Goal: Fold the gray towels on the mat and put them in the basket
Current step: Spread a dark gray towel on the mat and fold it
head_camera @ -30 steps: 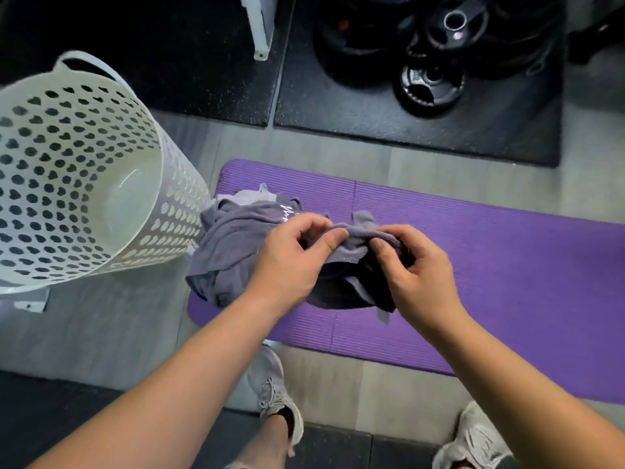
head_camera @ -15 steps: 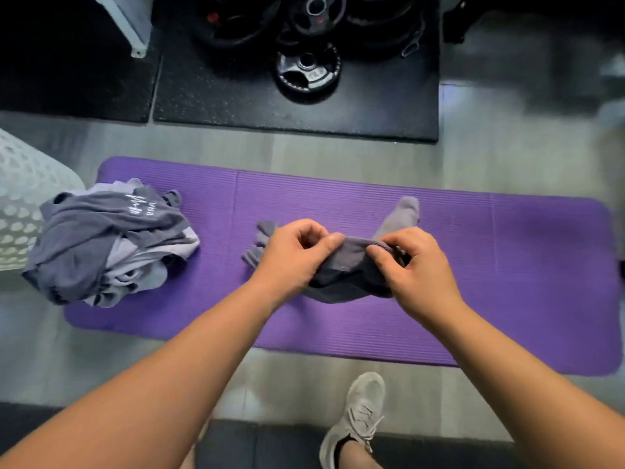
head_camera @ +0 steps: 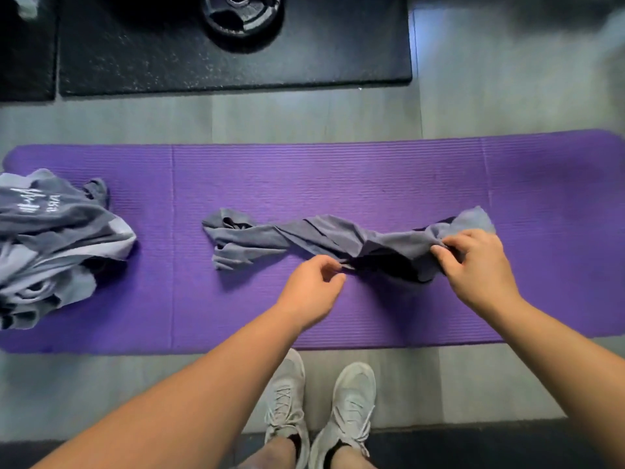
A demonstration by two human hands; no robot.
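Note:
A gray towel (head_camera: 304,235) lies twisted and stretched lengthwise across the middle of the purple mat (head_camera: 372,170). My right hand (head_camera: 473,265) pinches its right end, slightly lifted off the mat. My left hand (head_camera: 309,286) pinches the towel's near edge at its middle with thumb and fingers. A crumpled pile of gray towels (head_camera: 50,245) sits on the mat's left end. The basket is out of view.
Beyond the mat lies a black rubber floor tile (head_camera: 236,62) with a black weight plate (head_camera: 241,11) on it. My two gray shoes (head_camera: 321,401) stand on the gray floor just in front of the mat's near edge.
The view swung right, so the basket left the frame. I carried one towel from the pile to the mat's middle and drew my hands apart, stretching it out lengthwise.

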